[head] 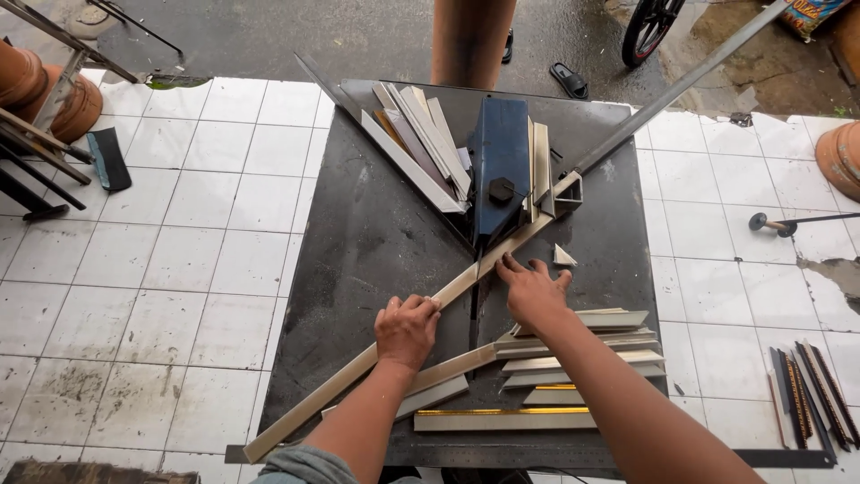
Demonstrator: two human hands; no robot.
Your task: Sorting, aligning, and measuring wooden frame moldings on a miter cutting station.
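Observation:
A long pale moulding strip point(358, 367) lies diagonally across the dark metal table point(358, 233), running from the near left corner up toward the blue blade guard point(502, 161). My left hand point(408, 330) grips the strip near its middle, fingers curled over it. Flat on the table, my right hand point(535, 289) has its fingertips spread and resting on the strip close to the guard. A small triangular offcut point(563, 257) lies just right of that hand.
Cut moulding pieces are stacked at the near right point(582, 354) and fanned at the back left point(421, 143). A metal fence bar point(663, 94) angles to the back right. Dark strips point(811, 394), clay pots point(45, 94) and another person's legs point(470, 40) surround the table.

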